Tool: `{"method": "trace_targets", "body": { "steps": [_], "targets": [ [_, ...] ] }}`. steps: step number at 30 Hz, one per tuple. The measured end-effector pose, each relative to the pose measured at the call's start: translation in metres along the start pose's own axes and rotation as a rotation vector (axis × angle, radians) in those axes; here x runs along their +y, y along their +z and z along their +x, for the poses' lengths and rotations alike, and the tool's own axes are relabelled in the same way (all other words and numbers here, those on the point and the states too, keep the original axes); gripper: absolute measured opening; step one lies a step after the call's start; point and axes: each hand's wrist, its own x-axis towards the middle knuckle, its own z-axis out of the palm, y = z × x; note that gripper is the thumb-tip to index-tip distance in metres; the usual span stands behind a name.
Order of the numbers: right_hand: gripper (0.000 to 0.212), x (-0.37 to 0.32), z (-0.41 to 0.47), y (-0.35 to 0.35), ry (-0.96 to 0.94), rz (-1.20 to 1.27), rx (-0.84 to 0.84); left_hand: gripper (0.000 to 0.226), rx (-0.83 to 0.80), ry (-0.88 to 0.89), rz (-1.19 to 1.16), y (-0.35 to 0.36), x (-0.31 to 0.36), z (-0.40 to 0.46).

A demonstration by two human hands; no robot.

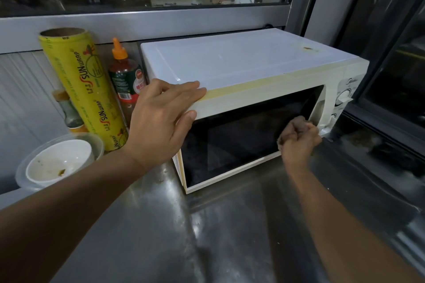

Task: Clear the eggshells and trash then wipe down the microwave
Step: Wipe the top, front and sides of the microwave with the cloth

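**Wiping the microwave door, one hand bracing the top**

The microwave sits in the centre and right of the frame on a steel counter, its door closed and its dark glass facing the camera. The left hand lies over the upper left front corner, fingers straight along the top edge and thumb pressing the door frame below; it holds nothing and looks to be steadying the box. The right hand, low on the right side of the door near the handle, is clenched round a bunched brown cloth and presses it to the glass.

No eggshells or loose trash show on the counter, so the clearing seems done and the wiping is the step in hand.

The microwave is likely heavy and rigid, with a smooth, hard shell; on polished steel it could slide under a firm rub, so bracing at a top corner makes sense. The cloth is soft and crushes easily, best kept balled in the fist.

At the left of the frame stand a yellow roll of cling wrap, a sauce bottle and a dirty white bowl.
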Motion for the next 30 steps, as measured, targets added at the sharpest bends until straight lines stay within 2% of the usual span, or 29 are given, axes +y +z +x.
{"method": "trace_targets", "body": {
  "steps": [1,3,5,7,8,9,11,13,16,17,20,23,26,30],
  "targets": [
    [0.041,-0.003,0.000,0.000,-0.057,-0.058,0.011,0.040,-0.004,-0.004,-0.002,0.000,0.000,0.000],
    [0.026,-0.010,-0.011,0.001,-0.063,-0.090,0.022,0.040,-0.011,-0.013,-0.006,-0.001,0.000,-0.001],
    [0.019,-0.003,-0.022,0.008,-0.154,-0.164,0.056,0.039,-0.011,-0.026,-0.017,-0.002,0.001,-0.001],
    [0.022,0.000,-0.048,0.023,-0.196,-0.314,0.111,0.037,-0.003,-0.042,-0.019,-0.003,0.004,-0.001],
    [0.025,0.003,-0.063,0.031,-0.140,-0.329,0.154,0.037,0.002,-0.048,-0.018,-0.004,0.005,-0.001],
    [0.023,0.009,-0.082,0.037,-0.115,-0.313,0.130,0.037,0.006,-0.052,-0.018,-0.005,0.006,-0.001],
    [0.007,0.017,-0.125,0.049,-0.188,-0.311,0.002,0.036,0.013,-0.062,-0.013,-0.007,0.009,-0.002],
    [0.016,0.024,-0.170,0.061,-0.178,-0.330,-0.149,0.035,0.028,-0.070,-0.014,-0.007,0.010,-0.002],
    [0.022,0.022,-0.207,0.073,-0.129,-0.188,-0.140,0.034,0.060,-0.094,-0.025,-0.004,0.013,-0.004],
    [0.023,0.016,-0.209,0.075,-0.147,-0.207,-0.165,0.034,0.065,-0.102,-0.028,-0.004,0.014,-0.004],
    [0.019,0.025,-0.185,0.063,-0.143,-0.218,-0.188,0.034,0.060,-0.114,-0.033,-0.003,0.013,-0.004],
    [0.024,0.045,-0.132,0.038,-0.100,-0.290,-0.163,0.035,0.076,-0.118,-0.041,0.000,0.012,-0.005],
    [0.023,0.050,-0.087,0.013,-0.181,-0.416,-0.163,0.034,0.110,-0.109,-0.053,0.004,0.012,-0.005],
    [0.028,0.048,-0.027,-0.013,-0.063,-0.561,-0.035,0.034,0.138,-0.115,-0.047,0.009,0.012,-0.005]
  ]
}}
